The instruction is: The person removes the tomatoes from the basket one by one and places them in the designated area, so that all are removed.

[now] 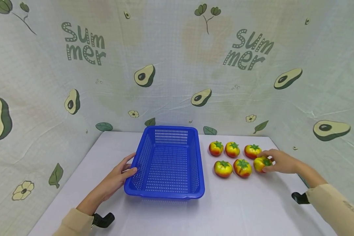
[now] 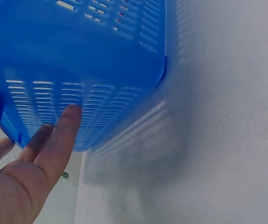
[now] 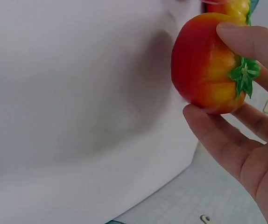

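A blue slotted plastic basket point(image 1: 169, 194) stands left of centre on the table. At its left side is my left hand point(image 1: 117, 178), thumb over the rim and fingers against the outer wall, holding the edge. The left wrist view shows those fingers point(image 2: 61, 140) on the slotted side. To the right, my right hand point(image 1: 283, 162) grips a yellow-and-red tomato point(image 1: 259, 165) with a green star-shaped calyx. In the right wrist view, thumb and fingers lie on opposite sides of that tomato point(image 3: 201, 65). Several similar tomatoes point(image 1: 223, 169) lie in two rows beside it.
The white table point(image 1: 224, 209) ends at a cloth backdrop point(image 1: 171, 95) printed with avocados and lettering. Cloth also hangs along the left and right sides. A black wrist device point(image 1: 103, 220) sits on the left arm, another point(image 1: 300, 198) on the right.
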`<state>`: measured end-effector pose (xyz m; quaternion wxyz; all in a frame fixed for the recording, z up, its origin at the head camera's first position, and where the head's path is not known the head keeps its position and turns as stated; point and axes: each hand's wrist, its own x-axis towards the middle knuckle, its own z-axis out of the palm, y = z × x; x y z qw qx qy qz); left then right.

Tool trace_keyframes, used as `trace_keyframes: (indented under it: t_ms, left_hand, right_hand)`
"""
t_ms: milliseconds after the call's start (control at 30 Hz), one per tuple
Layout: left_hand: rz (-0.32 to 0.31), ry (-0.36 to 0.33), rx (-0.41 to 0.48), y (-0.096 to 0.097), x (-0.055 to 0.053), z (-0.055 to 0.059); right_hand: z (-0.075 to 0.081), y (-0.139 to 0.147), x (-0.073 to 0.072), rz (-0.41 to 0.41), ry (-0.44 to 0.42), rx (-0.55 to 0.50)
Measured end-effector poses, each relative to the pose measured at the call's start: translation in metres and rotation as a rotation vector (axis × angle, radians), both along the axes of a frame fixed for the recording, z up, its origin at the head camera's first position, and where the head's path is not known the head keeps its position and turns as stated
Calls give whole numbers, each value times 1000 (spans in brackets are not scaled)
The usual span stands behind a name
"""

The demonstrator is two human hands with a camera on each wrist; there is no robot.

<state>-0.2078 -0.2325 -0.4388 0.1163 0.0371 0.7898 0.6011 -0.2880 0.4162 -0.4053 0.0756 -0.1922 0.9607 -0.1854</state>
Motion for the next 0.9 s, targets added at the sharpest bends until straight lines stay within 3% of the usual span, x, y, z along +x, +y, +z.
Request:
trace_keyframes:
  t_ms: [567, 900]
  left_hand:
    - [4, -4, -1, 0, -1, 0]
    - [5, -5, -47, -3, -3, 1]
  right_hand:
    - [-8, 2, -1, 0, -35, -2]
    - [-15, 3, 2, 3, -20, 3]
